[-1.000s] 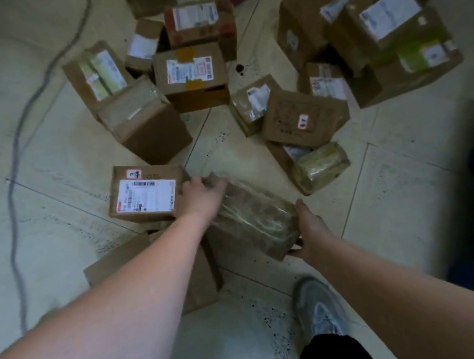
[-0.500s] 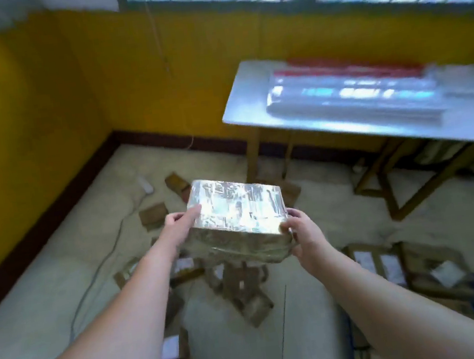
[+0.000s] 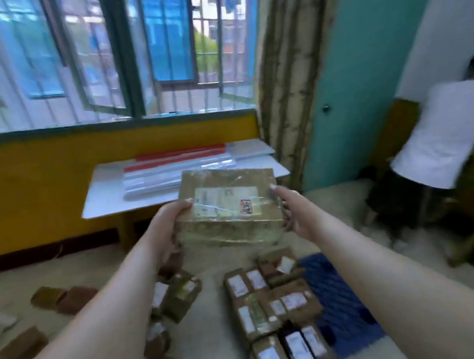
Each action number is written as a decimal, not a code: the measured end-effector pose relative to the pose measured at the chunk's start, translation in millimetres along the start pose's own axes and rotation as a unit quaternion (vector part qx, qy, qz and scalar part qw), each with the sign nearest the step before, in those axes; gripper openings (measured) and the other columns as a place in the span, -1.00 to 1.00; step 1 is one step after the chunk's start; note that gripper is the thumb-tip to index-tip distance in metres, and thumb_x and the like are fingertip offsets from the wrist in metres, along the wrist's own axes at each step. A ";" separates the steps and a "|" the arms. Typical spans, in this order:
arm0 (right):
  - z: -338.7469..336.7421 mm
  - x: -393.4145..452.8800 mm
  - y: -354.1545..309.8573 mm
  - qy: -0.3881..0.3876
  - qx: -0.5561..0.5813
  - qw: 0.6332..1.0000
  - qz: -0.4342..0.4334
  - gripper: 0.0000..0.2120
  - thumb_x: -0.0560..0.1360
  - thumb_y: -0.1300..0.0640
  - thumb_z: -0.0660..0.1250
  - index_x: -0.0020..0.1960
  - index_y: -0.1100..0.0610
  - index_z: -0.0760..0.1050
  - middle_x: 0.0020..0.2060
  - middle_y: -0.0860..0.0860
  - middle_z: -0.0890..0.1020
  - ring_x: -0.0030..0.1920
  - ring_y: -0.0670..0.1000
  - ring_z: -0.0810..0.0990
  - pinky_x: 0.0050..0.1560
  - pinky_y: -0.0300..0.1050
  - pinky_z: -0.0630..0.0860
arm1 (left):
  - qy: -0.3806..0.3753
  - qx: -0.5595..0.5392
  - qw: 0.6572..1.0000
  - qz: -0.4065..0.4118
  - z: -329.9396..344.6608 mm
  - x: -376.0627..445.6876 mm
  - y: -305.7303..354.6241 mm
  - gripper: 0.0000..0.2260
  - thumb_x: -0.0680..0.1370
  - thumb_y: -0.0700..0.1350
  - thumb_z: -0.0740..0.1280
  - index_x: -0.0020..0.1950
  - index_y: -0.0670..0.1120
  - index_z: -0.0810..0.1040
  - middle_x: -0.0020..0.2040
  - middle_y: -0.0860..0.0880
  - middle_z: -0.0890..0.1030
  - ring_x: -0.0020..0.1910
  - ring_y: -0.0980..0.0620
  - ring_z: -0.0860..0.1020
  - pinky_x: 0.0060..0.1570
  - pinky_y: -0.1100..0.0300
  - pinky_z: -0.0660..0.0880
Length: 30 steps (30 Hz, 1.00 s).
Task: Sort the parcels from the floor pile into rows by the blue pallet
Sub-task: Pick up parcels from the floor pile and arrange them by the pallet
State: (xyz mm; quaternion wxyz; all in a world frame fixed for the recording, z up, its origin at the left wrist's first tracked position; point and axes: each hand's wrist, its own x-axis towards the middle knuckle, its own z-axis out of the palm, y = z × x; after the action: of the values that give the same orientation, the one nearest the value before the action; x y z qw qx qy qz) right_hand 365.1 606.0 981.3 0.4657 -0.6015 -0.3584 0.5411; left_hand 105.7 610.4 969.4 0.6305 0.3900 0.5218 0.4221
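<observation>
Parcel [image 3: 227, 207], taped cardboard, label up, held in the air at chest height: left hand [image 3: 172, 219] grips its left edge, right hand [image 3: 289, 211] its right, fingers curled round. Step judged: carrying to the rows [image 3: 274, 308] beside the blue pallet [image 3: 335, 301] below. Next needs lowering into a free slot. Label print blurred; pallet partly hidden by the right arm.

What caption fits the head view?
Both hands, left and right, hold a taped parcel above rows beside the blue pallet.
</observation>
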 end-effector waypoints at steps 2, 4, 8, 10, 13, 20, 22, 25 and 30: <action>-51.9 -20.4 -14.1 -0.011 0.022 0.999 0.021 -0.63 0.53 -0.20 0.31 0.15 0.06 0.56 -0.05 0.04 0.70 -0.11 0.04 0.68 -0.16 -0.09 0.61 | -0.020 -0.009 1.000 0.004 47.4 -1.2 4.7 -0.75 0.52 0.08 0.34 0.03 -0.08 0.61 -0.03 -0.14 0.71 -0.17 -0.07 0.66 -0.12 0.08 0.55; -103.0 -34.0 -20.4 -0.017 0.030 0.999 0.026 -0.52 0.50 -0.29 0.30 0.21 0.04 0.58 0.05 0.04 0.71 0.06 0.07 0.68 0.10 0.02 0.58 | -0.030 0.006 0.999 0.012 94.0 -1.1 6.9 -0.77 0.52 0.09 0.35 0.04 -0.03 0.59 -0.05 -0.09 0.71 -0.12 -0.05 0.63 -0.14 0.08 0.53; -193.5 -37.7 -1.0 0.025 0.051 0.998 0.030 -0.37 0.37 -0.41 0.34 0.25 0.00 0.56 0.10 0.07 0.70 0.17 0.14 0.63 0.26 0.17 0.49 | -0.059 0.062 0.996 0.001 186.3 3.4 1.5 -0.80 0.56 0.08 0.32 0.05 -0.03 0.54 -0.13 -0.04 0.66 -0.19 0.00 0.61 -0.27 0.10 0.51; -233.9 -32.2 15.9 0.051 0.077 0.995 0.031 -0.38 0.39 -0.42 0.31 0.24 0.00 0.54 0.11 0.08 0.69 0.17 0.16 0.62 0.25 0.18 0.49 | -0.066 0.087 0.994 0.000 233.7 6.6 -3.7 -0.77 0.55 0.11 0.34 0.02 -0.03 0.52 -0.12 -0.06 0.65 -0.20 -0.01 0.62 -0.25 0.09 0.55; -299.8 -18.4 42.3 0.083 0.115 0.989 0.039 -0.44 0.46 -0.40 0.21 0.22 -0.01 0.55 0.10 0.09 0.69 0.16 0.17 0.62 0.23 0.20 0.50 | -0.056 0.121 0.991 0.002 311.0 30.1 -25.3 -0.66 0.53 0.19 0.34 0.08 -0.06 0.55 -0.05 -0.09 0.66 -0.10 -0.05 0.63 0.05 0.02 0.58; -424.6 29.4 92.7 0.127 0.157 0.977 0.073 -0.56 0.56 -0.27 0.16 0.18 0.03 0.51 0.08 0.14 0.64 0.11 0.19 0.57 0.16 0.23 0.53 | -0.046 0.109 0.990 -0.074 445.6 89.6 -119.5 -0.28 0.43 0.34 0.36 0.44 0.00 0.28 0.22 -0.09 0.52 0.11 -0.10 0.54 0.19 -0.12 0.51; -440.5 47.6 110.9 0.108 0.174 0.974 0.100 -0.63 0.56 -0.21 0.22 0.17 0.04 0.49 0.10 0.17 0.61 0.13 0.21 0.58 0.05 0.25 0.59 | -0.028 0.041 0.990 -0.131 468.2 103.2 -143.8 -0.17 0.37 0.26 0.48 0.51 0.12 0.14 0.27 -0.15 0.50 0.10 -0.18 0.59 0.03 -0.14 0.61; -447.5 74.6 140.9 0.078 0.203 0.966 0.138 -0.56 0.53 -0.17 0.28 0.29 0.08 0.45 0.08 0.19 0.63 0.09 0.22 0.63 -0.07 0.25 0.62 | -0.003 -0.041 0.982 -0.184 484.5 122.8 -174.6 -0.21 0.41 0.04 0.53 0.48 0.08 0.13 0.18 -0.16 0.57 0.04 -0.20 0.64 -0.06 -0.17 0.63; -463.0 126.6 173.7 0.032 0.144 0.966 0.210 -0.49 0.47 -0.24 0.34 0.29 0.05 0.48 -0.09 0.08 0.65 0.05 0.18 0.62 0.16 0.19 0.54 | 0.011 -0.046 0.976 -0.213 478.4 172.3 -204.1 -0.21 0.38 -0.02 0.56 0.47 0.12 0.17 0.18 -0.16 0.60 0.03 -0.21 0.66 -0.16 -0.18 0.63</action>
State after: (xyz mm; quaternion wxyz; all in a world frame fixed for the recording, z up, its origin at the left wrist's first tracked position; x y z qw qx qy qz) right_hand 828.4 590.8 767.4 0.4344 -0.6070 -0.1269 0.6532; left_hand 620.7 678.4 794.9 0.7173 0.2357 0.5797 0.3063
